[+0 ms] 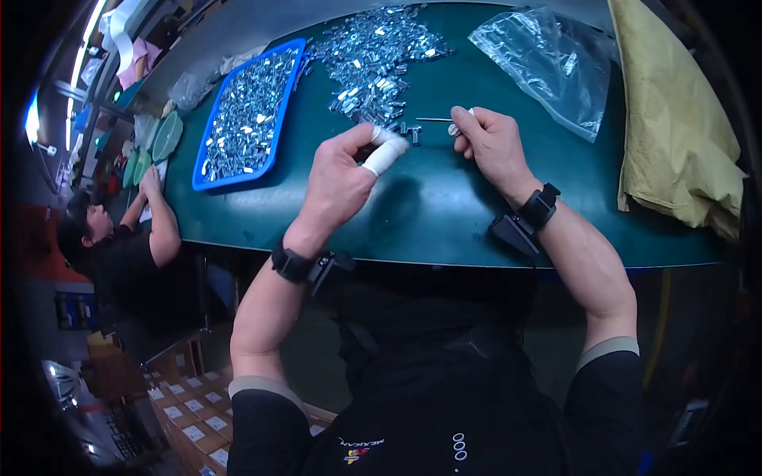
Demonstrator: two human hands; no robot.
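My right hand (494, 147) is closed round a thin, straight metal rod (433, 120) that points left; what sits at its handle end is hidden in my fingers. White finger cots cover the thumb and a fingertip of my left hand (337, 182). Those fingers come together in a pinch, and whatever lies between them is too small to make out. Just beyond the left fingertips lie a few small metal pieces (414, 135). A loose heap of shiny small metal parts (373, 55) spreads farther back on the green table (432, 222).
A blue tray (277, 141) full of similar parts stands at the left. On the right are a clear plastic bag (548, 63) and a yellowish sack (675, 119). Another person (119, 238) works at the far left, near green trays (167, 136). Cardboard boxes (190, 420) stand below.
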